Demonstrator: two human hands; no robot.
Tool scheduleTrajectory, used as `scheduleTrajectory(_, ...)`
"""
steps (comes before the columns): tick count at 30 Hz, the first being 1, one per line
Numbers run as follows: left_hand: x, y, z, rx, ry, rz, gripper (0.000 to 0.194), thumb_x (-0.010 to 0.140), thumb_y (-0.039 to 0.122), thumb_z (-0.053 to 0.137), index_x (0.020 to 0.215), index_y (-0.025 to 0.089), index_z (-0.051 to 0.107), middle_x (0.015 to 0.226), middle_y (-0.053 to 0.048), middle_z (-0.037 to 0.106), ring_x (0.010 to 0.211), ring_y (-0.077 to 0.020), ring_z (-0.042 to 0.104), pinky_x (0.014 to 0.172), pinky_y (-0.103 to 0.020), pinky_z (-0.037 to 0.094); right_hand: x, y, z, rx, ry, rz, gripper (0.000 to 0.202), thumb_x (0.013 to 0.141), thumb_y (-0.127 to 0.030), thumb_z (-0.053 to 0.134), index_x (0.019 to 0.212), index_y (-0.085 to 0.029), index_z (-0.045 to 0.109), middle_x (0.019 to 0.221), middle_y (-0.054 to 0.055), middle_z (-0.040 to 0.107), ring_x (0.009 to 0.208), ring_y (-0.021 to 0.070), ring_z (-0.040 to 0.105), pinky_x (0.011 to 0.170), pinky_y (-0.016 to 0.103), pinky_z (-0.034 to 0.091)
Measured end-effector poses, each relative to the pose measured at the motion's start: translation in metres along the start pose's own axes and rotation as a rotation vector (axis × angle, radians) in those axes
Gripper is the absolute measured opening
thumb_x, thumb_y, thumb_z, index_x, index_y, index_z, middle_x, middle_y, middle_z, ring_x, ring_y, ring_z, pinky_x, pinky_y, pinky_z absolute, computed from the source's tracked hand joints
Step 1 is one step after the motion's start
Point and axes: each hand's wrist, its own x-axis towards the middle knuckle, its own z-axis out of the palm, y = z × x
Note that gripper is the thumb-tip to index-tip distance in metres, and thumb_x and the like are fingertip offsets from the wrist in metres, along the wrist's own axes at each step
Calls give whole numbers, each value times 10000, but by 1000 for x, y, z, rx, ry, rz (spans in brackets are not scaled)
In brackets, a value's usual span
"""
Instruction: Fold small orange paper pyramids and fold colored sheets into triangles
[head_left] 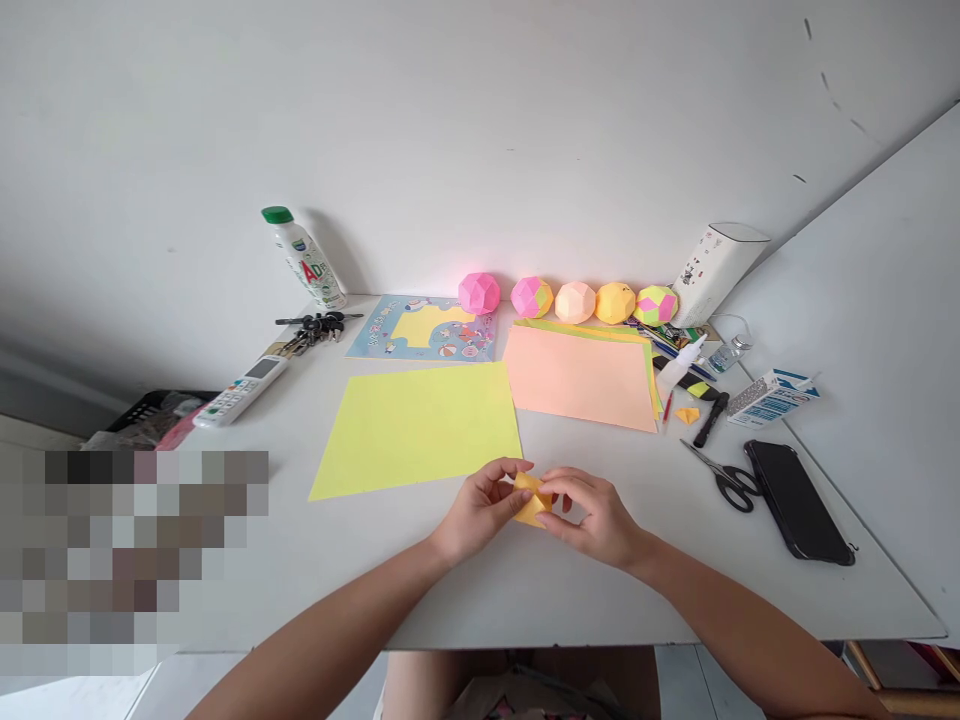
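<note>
A small folded piece of orange paper (531,508) is between my two hands, just above the white table near its front. My left hand (484,507) pinches its left side, thumb on top. With thumb and fingers, my right hand (589,512) grips its right side. The fingers partly cover the paper, so its full shape is hidden. Beyond the hands lies a flat yellow sheet (420,425). To its right is a stack of coloured sheets with a peach sheet (581,375) on top. A small folded orange piece (686,415) lies right of the stack.
Several faceted paper balls, among them a pink ball (478,293), line the wall. Scissors (724,475), a phone (799,500), a glue bottle (681,362) and a small carton (772,397) are at right. A remote (241,392), keys (319,328) and a white bottle (306,258) stand or lie left.
</note>
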Motion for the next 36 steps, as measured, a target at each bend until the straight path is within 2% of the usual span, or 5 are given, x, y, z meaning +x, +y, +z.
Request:
scheduleTrajectory(6,1,-2,-2,5,39,-63,442,762,509,732,1028,177,616,766,-4,646,644,-112,589,622,-247,452,0,2,0,-105,-18,-35,63,892,-189,551,866,-216,601,942,80,684,660,133,616,554,255,541)
scheduleTrajectory(12,1,-1,-1,-74,27,-152,476,728,536,750,1016,182,612,869,-27,653,760,-150,620,748,-319,496,1,2,-2,-192,-8,-98,64,869,-153,575,863,-200,618,973,95,694,799,179,687,673,292,596)
scheduleTrajectory(22,3,2,-2,-181,55,-220,410,664,418,834,944,176,658,917,-32,664,788,-142,623,759,-293,489,-1,6,0,-228,-5,-148,173,871,-154,567,1016,-220,637,1043,100,700,931,208,692,788,340,605)
scheduleTrajectory(27,5,3,-3,-232,72,-228,379,653,371,846,922,171,668,837,-26,670,750,-142,629,743,-295,494,1,5,-3,-208,-5,-127,139,873,-202,590,999,-229,643,1075,96,694,949,208,687,800,341,602)
scheduleTrajectory(36,6,7,-3,-346,53,-251,320,662,302,842,896,169,668,884,-47,688,762,-152,642,747,-317,510,3,2,-4,-216,6,-144,104,893,-208,580,970,-229,647,1071,96,693,904,192,686,782,335,604)
